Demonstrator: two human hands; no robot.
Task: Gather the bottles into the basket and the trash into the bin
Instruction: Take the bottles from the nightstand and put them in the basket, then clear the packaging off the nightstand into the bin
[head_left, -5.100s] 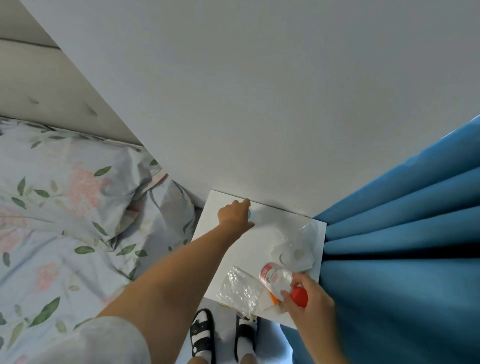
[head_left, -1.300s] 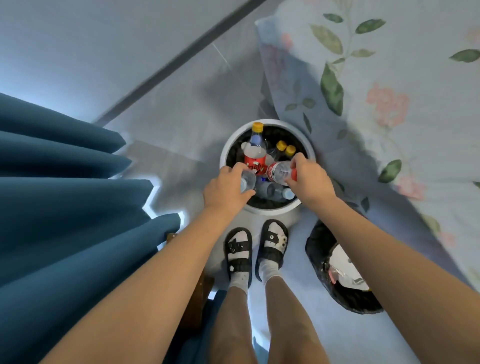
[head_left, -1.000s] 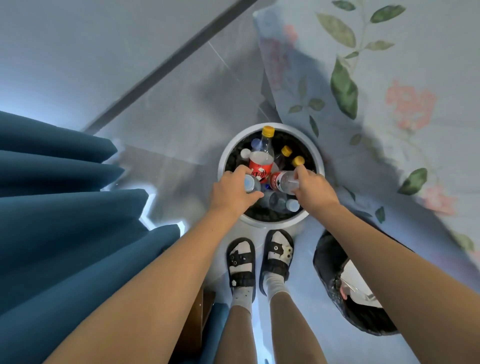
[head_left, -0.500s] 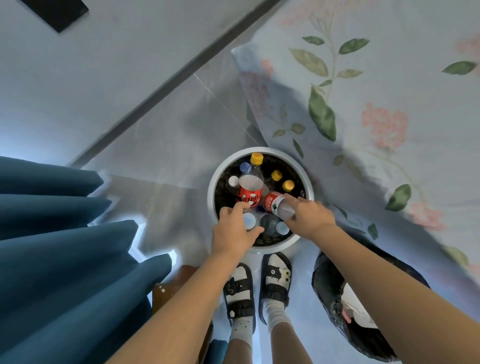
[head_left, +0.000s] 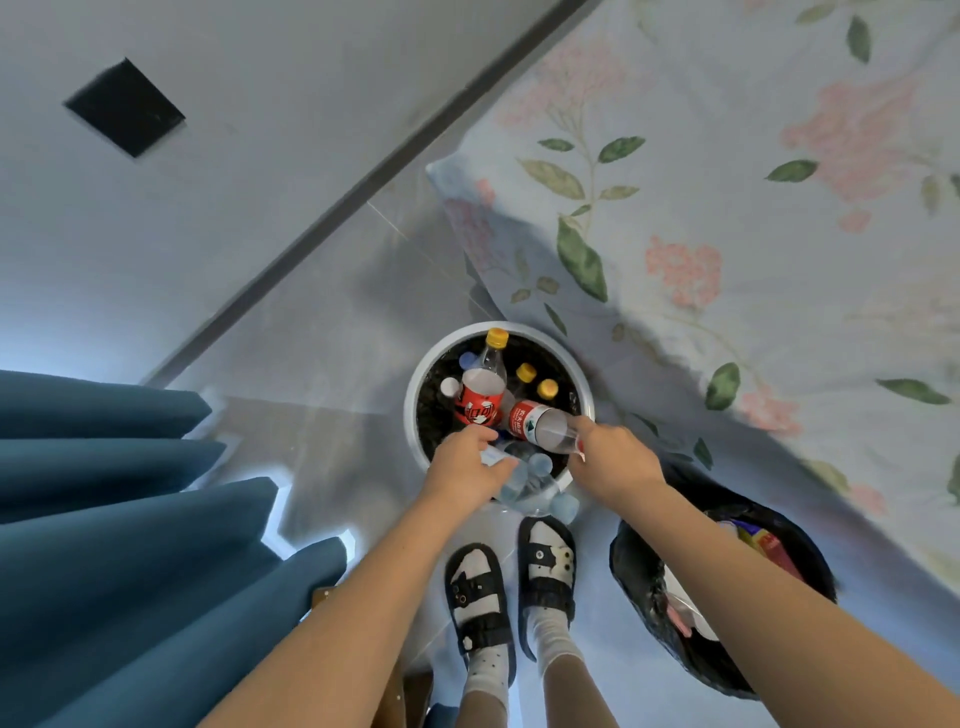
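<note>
A round white-rimmed basket (head_left: 415, 384) stands on the floor before my feet, holding several bottles, among them an upright red-labelled one with a yellow cap (head_left: 480, 397). My right hand (head_left: 610, 462) grips a clear red-labelled bottle (head_left: 540, 426) by its neck, tilted over the basket's near side. My left hand (head_left: 462, 470) holds a small clear bottle with a pale blue cap (head_left: 496, 458) over the near rim; my fingers hide most of it. A black-lined bin (head_left: 634, 566) with trash inside sits at lower right.
A floral bed cover (head_left: 727, 208) hangs along the right, close to the basket. Blue curtains (head_left: 130, 519) fill the left. My feet in black sandals (head_left: 511, 582) stand just behind the basket. Grey floor tiles lie beyond, with a dark wall strip.
Earlier I took bottles from a white bedside top; now I stand over the basket. Over the last second both hands have lowered their bottles toward the basket's near side.
</note>
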